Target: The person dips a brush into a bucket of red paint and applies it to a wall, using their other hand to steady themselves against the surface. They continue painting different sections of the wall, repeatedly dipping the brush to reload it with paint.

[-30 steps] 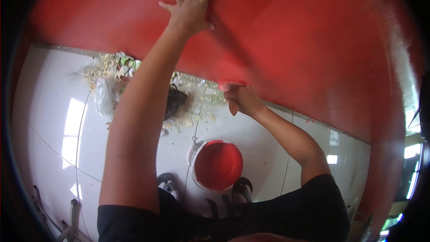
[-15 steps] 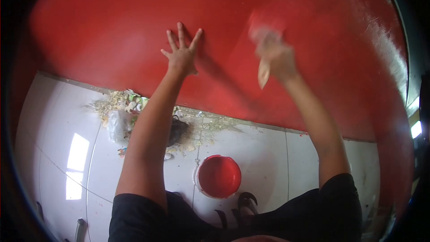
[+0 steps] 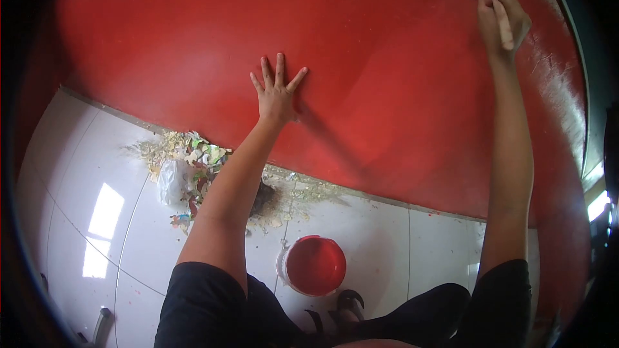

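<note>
Fingers of left hand (image 3: 277, 95) spread flat on red wall (image 3: 387, 90), bracing, frame centre | right hand (image 3: 501, 16) gripped brush handle (image 3: 503, 26), upper right | paint bucket (image 3: 315, 265) stood on floor (image 3: 387, 245) below.

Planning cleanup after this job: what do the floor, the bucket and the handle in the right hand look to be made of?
Floor: glazed white tile, by its grout lines and window glare. Bucket: probably plastic, with a thin white rim and glossy red liquid inside. Handle in the right hand: pale and matte, possibly bare wood; too little shows to be sure.
</note>
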